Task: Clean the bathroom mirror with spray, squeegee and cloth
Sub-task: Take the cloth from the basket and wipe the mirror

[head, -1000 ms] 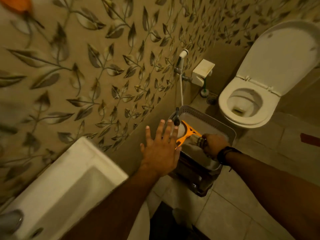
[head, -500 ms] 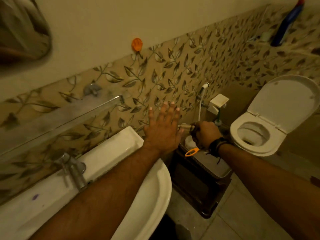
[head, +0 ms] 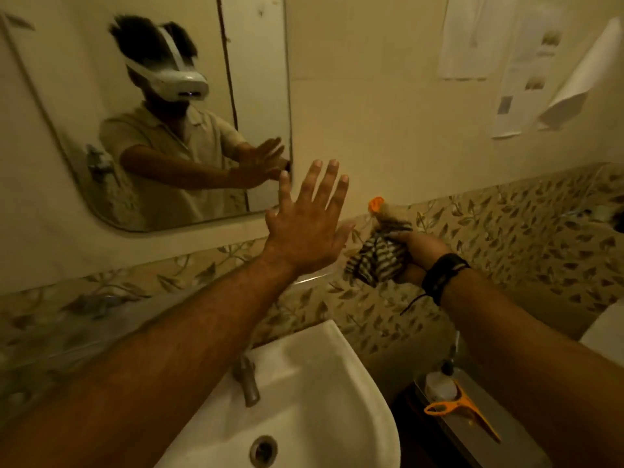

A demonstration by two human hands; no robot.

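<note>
Nearest to you, the white basin (head: 304, 383) fills the lower middle of the view, with its drain (head: 264, 450) at the bottom and the metal tap (head: 247, 383) standing at its back edge. To the right of the basin, low down, the orange squeegee (head: 462, 409) lies across the top of a dark bin (head: 479, 444), just beside a pale round bottle (head: 439, 383) (too dim to say whether this is the spray).

Your 2 forearms reach forward over the basin. Your left hand (head: 305, 228) is raised with the palm turned away from you and all 5 fingers spread flat; it holds nothing, and its fingertips sit near the lower right corner of the mirror (head: 101, 204). I cannot tell whether they touch the wall. Your right hand (head: 417, 253), with a dark band (head: 442, 275) on the wrist, is closed around a bunched striped cloth (head: 378, 258), which hangs out to the left of the fist. The cloth is held in front of the leaf-patterned tiles (head: 506, 231), right of the mirror and below its lower edge.

An orange hook (head: 375, 204) shows on the wall just above the cloth. Further back, the mirror shows your reflection with a white headset and the same raised palm. At the upper right, several paper sheets (head: 526, 62) hang on the plain wall, 1 curling away at its lower corner.
</note>
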